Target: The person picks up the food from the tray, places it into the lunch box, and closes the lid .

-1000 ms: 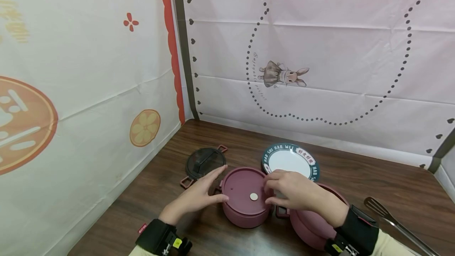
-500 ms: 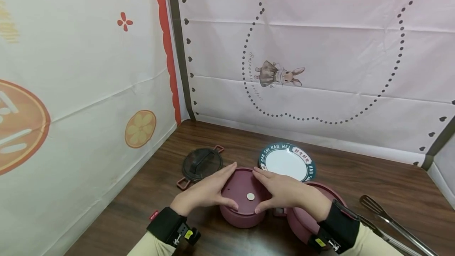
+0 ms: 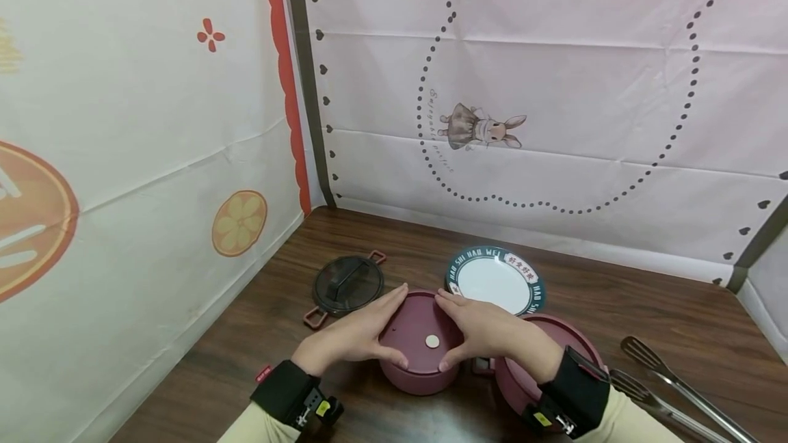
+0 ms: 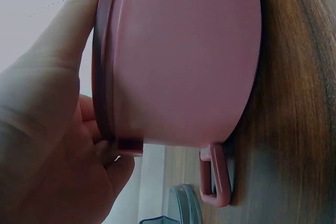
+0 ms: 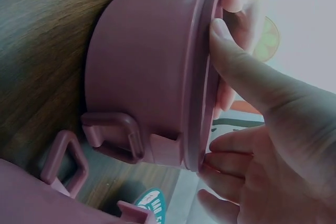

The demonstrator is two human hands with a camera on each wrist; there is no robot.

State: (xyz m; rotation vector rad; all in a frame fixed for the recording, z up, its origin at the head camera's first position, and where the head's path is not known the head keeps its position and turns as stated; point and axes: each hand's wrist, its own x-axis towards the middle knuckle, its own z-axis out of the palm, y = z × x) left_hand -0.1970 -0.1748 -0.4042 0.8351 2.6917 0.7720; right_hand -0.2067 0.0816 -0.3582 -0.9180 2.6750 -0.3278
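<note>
A dusky-pink round pot stands upright on the wooden table, its flat lid on top with a small white dot. My left hand spans the lid's left side, thumb at the near rim and fingers toward the far rim. Mirroring it, my right hand holds the right side of the lid. In the right wrist view, the thumb lies on the lid's edge, above the pot's side latch and loop handle. The left wrist view shows fingers by the other latch.
A second pink pot stands close on the right, under my right forearm. Behind are a green-rimmed plate and a dark see-through lid with a bar grip. Two slotted metal utensils lie at right. Printed cloth walls enclose the table.
My right hand has turned from bent fingers at the lid's right edge to a wide grip around its rim. The left hand has moved in onto the lid; both have stayed there since.
</note>
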